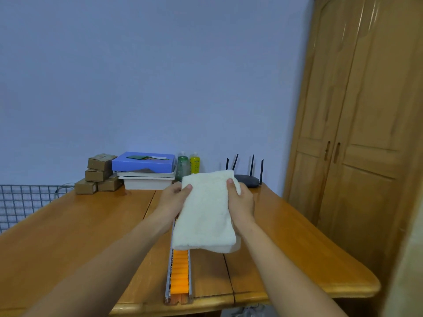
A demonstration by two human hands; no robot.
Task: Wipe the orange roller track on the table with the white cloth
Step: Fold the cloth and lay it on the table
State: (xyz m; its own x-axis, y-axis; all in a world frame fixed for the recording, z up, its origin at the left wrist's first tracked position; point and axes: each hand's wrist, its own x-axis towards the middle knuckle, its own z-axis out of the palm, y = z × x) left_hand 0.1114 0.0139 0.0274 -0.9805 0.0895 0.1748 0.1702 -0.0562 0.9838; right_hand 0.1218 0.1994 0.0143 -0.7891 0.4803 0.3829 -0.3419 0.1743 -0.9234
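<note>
The person stood at the near end of the wooden surface (68, 229) with both arms stretched forward, holding the white cloth (206, 213) between them. It was folded into a thick oblong pad. The left hand (175, 200) gripped its far left corner, thumb pressed on top and the other fingers hidden beneath. The right hand (241, 202) gripped the far right edge the same way, thumb on top and the rest curled out of sight behind the cloth. Neither hand held anything else.

The orange roller track (179, 277) lay lengthwise on the surface, straight out from the person, its near end at the front edge. Only the near stretch of orange rollers between the pale metal side rails showed; the cloth covered the rest from view. The cloth's far end was raised and its near end hung low over the track. I could not tell whether that low edge touched the rollers.

By my reading, the wiping itself had not properly begun: the cloth was folded and gripped, lined up over the track, and about to be laid on it. The next move would call for lowering the pad flat onto the rollers, pressing down and drawing it along the track's length. The rollers would probably spin under the cloth, so firm pressure seemed needed, and a spare hand on a rail might stop the track sliding.
</note>
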